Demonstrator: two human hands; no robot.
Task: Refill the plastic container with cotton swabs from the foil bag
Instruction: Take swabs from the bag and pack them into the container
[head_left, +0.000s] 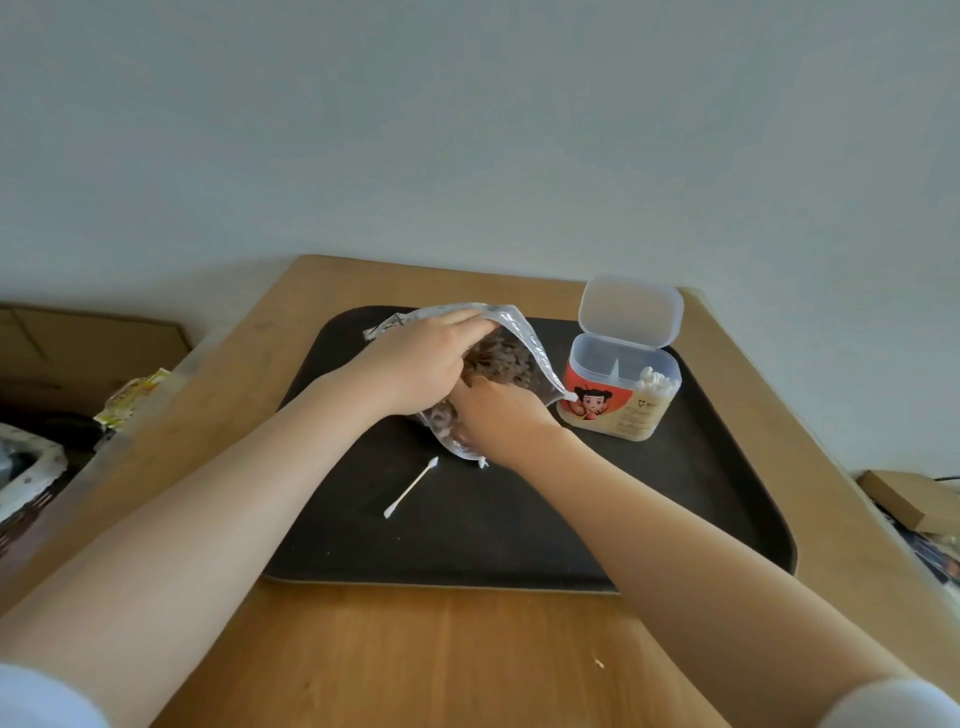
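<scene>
Gripping foil bag rim, left hand; right hand inside (fingers hidden).

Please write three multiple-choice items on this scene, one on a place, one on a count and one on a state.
1. Where does the loose cotton swab lie?
A. on the black tray
B. in the foil bag
C. on the bare table

2. How many swabs lie loose on the tray?
A. one
B. three
C. five

3. The lid of the plastic container is:
A. shut
B. open
C. missing

Answers: 1 A, it rests on the tray nearer the person than the bag; 2 A, only one shows; 3 B, the lid stands raised behind the container.
</scene>
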